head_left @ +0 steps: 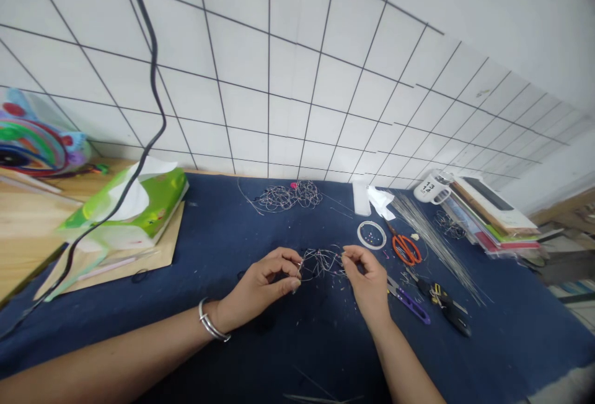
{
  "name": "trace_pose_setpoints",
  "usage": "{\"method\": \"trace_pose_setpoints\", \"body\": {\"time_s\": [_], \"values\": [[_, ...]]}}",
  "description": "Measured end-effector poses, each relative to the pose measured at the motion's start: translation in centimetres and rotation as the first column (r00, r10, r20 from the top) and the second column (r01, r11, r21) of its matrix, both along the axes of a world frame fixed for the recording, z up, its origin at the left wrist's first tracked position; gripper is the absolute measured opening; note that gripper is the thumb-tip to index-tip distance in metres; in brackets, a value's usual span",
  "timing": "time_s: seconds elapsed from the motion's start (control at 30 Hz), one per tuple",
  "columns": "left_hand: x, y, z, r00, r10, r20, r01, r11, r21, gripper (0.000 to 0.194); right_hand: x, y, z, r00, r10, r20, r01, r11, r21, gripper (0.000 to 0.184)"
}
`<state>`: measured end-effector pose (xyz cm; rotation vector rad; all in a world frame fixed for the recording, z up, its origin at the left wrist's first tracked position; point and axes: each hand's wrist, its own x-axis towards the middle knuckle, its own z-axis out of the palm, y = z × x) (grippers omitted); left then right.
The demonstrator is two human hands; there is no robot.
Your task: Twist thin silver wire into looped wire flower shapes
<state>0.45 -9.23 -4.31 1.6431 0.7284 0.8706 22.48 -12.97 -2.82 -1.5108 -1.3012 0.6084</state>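
A loose, tangled wire piece [323, 261] hangs between the person's two hands, over the dark blue cloth [209, 224] on the table. The left hand [267, 280] has its thumb and forefinger curved around the wire piece's left end, with a small gap between the tips; exactly which strands they grip is too fine to make out. The right hand [367, 277] pinches the other end, thumb and forefinger nearly together. A silver bracelet [212, 322] circles the left wrist.

Just beyond the right hand lies a round white dish [373, 246] with small beads in it. Orange-handled scissors [406, 249] lie near the dish, and purple-handled snips [411, 305] and black pliers [450, 314] lie to the right of the right hand. A spread of straight wires [432, 243] runs past the orange-handled scissors toward a white mug [430, 188], with a stack of books [497, 212] beside it. A larger wire tangle [279, 198] lies near the tiled wall [288, 69]. On the far left sits a green tissue pack [158, 209], crossed by a black cable [154, 69].
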Motion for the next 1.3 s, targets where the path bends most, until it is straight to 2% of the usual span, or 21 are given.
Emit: {"method": "trace_pose_setpoints", "body": {"time_s": [0.37,0.6,0.8,1.0,1.3], "values": [[0.01,0.10,-0.01,0.999,0.003,0.032,-0.002,0.999,-0.051,0.010,0.29,0.03,-0.01,1.000,0.011,-0.009,-0.011,1.000,-0.006,0.017],[0.04,0.05,0.12,0.999,0.004,0.042,-0.001,0.997,-0.072,0.011,0.17,0.09,0.37,0.999,0.027,0.024,-0.029,0.997,0.067,0.014],[0.00,0.11,0.14,0.999,0.024,0.046,-0.020,0.996,-0.089,0.012,0.24,0.10,0.49,0.993,0.036,0.110,-0.050,0.991,0.128,0.013],[-0.02,0.07,0.25,0.998,0.026,0.057,-0.021,0.996,-0.091,0.012,0.43,0.02,0.75,0.974,0.019,0.227,-0.047,0.991,0.123,0.015],[0.18,-0.19,0.56,0.996,0.055,0.069,-0.047,0.992,-0.118,0.012,0.23,-0.29,0.69,0.916,0.060,0.396,-0.137,0.976,0.169,0.024]]}}
